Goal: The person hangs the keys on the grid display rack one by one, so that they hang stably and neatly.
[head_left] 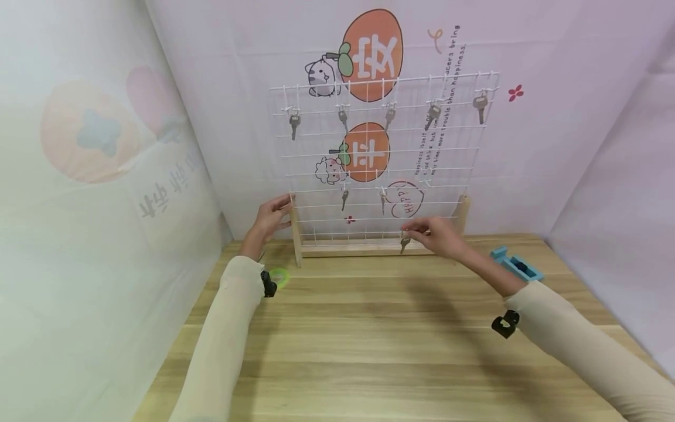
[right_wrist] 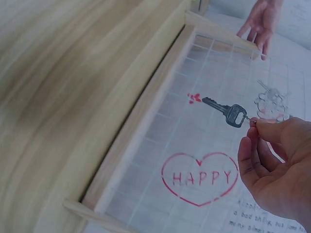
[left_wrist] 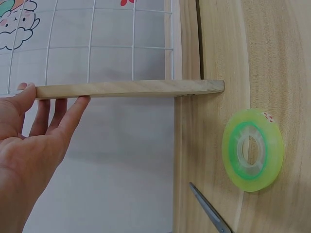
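A white wire grid rack (head_left: 382,158) stands on a wooden frame at the back of the table, with several keys hanging from its hooks. My left hand (head_left: 274,215) holds the rack's left wooden post (left_wrist: 131,89), thumb on one side and fingers on the other. My right hand (head_left: 416,231) is in front of the rack's lower right part and pinches the ring of a small dark key (right_wrist: 226,110), which dangles below its fingertips (right_wrist: 252,122). The same key (head_left: 404,243) hangs just above the frame's bottom rail.
A green tape roll (left_wrist: 252,149) lies on the wooden table (head_left: 379,340) by the left post, with a scissors tip (left_wrist: 209,211) beside it. A blue object (head_left: 517,265) lies at the right. Printed cloth walls enclose the back and both sides.
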`<action>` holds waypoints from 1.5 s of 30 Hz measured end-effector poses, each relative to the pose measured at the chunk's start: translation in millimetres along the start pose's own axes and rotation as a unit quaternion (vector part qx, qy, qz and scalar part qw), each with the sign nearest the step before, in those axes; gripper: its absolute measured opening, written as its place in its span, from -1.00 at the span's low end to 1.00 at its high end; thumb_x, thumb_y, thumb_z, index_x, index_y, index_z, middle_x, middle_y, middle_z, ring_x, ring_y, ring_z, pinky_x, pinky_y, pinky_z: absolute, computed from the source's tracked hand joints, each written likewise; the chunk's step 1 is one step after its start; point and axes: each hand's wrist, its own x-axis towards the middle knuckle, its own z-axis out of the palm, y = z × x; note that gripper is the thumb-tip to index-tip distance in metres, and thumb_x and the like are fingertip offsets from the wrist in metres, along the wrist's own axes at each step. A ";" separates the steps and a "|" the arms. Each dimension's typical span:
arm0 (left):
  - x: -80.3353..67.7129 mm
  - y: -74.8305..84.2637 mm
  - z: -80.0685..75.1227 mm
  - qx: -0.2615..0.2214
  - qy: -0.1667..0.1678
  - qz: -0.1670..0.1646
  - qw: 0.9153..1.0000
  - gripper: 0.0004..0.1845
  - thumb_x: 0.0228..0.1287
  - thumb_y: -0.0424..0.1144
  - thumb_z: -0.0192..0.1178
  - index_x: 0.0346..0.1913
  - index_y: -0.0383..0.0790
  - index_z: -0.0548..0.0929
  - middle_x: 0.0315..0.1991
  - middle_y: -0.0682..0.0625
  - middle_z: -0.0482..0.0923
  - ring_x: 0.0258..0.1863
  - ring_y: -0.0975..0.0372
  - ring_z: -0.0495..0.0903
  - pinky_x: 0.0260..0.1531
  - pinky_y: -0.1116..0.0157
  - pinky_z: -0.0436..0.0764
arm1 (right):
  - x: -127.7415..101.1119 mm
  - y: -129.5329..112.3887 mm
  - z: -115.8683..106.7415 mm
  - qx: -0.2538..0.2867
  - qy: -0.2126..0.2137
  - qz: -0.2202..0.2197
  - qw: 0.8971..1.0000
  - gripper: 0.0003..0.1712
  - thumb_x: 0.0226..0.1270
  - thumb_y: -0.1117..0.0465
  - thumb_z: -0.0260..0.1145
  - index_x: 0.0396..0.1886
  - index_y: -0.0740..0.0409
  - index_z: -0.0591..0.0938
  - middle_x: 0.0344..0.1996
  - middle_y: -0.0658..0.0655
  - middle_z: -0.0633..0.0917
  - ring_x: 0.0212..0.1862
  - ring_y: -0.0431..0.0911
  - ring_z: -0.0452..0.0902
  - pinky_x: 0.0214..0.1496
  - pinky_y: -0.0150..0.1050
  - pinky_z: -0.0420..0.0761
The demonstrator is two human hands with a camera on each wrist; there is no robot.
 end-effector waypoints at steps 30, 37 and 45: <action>3.8 -9.1 -4.0 -0.009 -0.001 0.001 1.000 -0.50 0.65 -0.30 0.05 0.55 -0.15 0.40 0.57 -0.16 0.25 0.53 -0.03 0.27 0.38 -0.13 0.45 | 26.3 18.1 -68.6 -0.074 0.116 0.042 0.990 -0.79 0.47 0.43 0.32 0.03 0.34 0.74 -0.14 0.35 0.79 -0.20 0.21 0.74 -0.38 -0.56 0.47; -6.9 9.0 -1.8 -0.020 -0.013 -0.022 0.999 -0.48 0.63 -0.37 0.04 0.56 -0.20 0.36 0.59 -0.20 0.21 0.55 -0.06 0.24 0.40 -0.17 0.39 | 32.9 24.4 -68.5 -0.073 0.124 0.052 0.988 -0.80 0.46 0.45 0.32 0.00 0.35 0.75 -0.15 0.34 0.80 -0.20 0.21 0.74 -0.43 -0.55 0.43; -1.1 1.1 -2.2 -0.017 -0.006 -0.006 1.000 -0.50 0.63 -0.34 0.05 0.55 -0.19 0.40 0.57 -0.18 0.25 0.53 -0.06 0.27 0.38 -0.15 0.44 | 42.3 30.2 -64.7 -0.066 0.124 0.076 0.987 -0.79 0.49 0.45 0.28 0.01 0.37 0.74 -0.12 0.36 0.78 -0.18 0.19 0.72 -0.42 -0.55 0.42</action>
